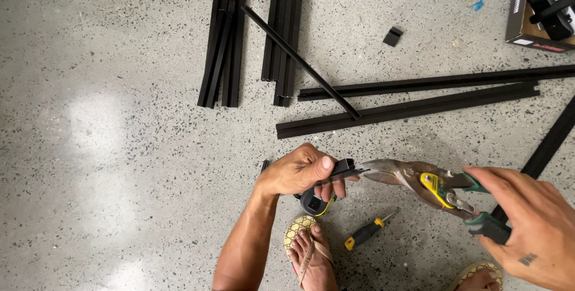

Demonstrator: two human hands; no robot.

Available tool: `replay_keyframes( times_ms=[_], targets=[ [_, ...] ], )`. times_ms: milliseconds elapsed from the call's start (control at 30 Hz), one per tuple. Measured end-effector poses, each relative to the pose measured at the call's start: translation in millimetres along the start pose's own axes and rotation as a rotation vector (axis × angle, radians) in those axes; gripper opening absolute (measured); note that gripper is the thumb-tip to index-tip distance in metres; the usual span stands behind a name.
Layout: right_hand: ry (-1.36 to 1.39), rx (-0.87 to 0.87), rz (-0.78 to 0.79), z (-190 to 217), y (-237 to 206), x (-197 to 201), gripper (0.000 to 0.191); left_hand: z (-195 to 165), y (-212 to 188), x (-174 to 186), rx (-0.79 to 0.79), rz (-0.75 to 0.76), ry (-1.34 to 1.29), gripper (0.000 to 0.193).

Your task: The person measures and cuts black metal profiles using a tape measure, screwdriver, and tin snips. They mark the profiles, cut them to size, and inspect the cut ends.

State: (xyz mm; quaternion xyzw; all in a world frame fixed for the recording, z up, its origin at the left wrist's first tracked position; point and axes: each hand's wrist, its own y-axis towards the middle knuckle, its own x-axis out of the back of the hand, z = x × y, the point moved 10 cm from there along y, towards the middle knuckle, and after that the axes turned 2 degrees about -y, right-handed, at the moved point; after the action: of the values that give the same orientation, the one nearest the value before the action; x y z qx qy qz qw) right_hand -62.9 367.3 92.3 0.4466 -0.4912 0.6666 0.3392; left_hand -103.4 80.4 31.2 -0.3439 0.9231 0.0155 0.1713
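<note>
Black metal strip (340, 170) sits gripped in the left hand (297, 171); right hand (530, 222) squeezes tin snips (419, 183), whose blades could nick the nearby thumb.

I see a speckled terrazzo floor (120, 147). Two bundles of black profiles (223, 39) (284, 33) lie at the far side, with one thin black strip (299, 62) leaning across them. Two long black rails (413, 108) (437, 81) run to the right. A small black offcut (393, 36) lies far right, near an open cardboard box (527, 9). A yellow-handled screwdriver (366, 234) lies near, beside a patterned sandal (302, 231).

Speckled grey terrazzo floor (120, 177) (glossy, soft light patches).
</note>
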Motion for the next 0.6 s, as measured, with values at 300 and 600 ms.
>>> replay_keyframes(
  times_ms=[300,600],
  targets=[
    [0.050,-0.058,-0.010,-1,1,16,0.096,-4,0,0,0.034,-0.040,0.101,0.081],
    [0.027,-0.072,0.047,-4,2,8,0.093,-9,-2,1,0.048,-0.046,0.128,0.082]
  ],
)
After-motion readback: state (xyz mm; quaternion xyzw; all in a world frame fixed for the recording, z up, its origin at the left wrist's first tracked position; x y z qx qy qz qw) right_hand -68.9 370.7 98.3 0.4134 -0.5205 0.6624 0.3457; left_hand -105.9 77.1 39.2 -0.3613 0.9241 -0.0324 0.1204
